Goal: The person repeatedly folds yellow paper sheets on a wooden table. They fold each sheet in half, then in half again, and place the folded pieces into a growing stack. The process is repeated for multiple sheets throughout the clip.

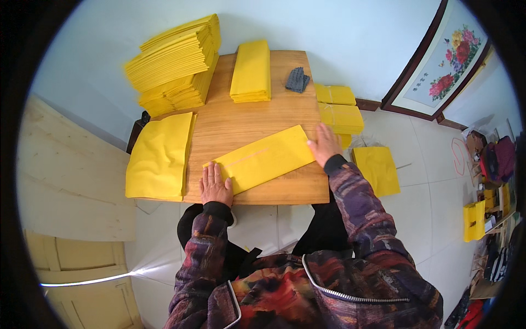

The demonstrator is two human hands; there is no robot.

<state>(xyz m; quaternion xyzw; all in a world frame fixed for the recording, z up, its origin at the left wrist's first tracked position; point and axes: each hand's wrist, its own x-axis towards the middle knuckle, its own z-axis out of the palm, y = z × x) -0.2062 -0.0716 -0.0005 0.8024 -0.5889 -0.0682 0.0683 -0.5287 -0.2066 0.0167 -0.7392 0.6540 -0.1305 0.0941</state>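
Observation:
A long folded yellow sheet [268, 156] lies at a slant across the front of the wooden table [213, 129], with a thin pinkish line along part of its top face. My left hand [215, 185] rests flat with fingers stretched out on its left end, near the table's front edge. At the other end, my right hand [327, 145] touches the sheet's short edge, fingers extended and the thumb apart. Neither hand grips anything. Left of my left hand lies a wider pile of yellow sheets [159, 156], its top slightly wrinkled.
Tall yellow stacks [170, 66] stand at the far left, and a narrower folded stack [252, 71] lies at the back. Beside it is a dark grey knitted cloth [297, 80]. Tied yellow bundles [341, 117] sit past the table's right edge; another yellow pile [378, 170] is nearer.

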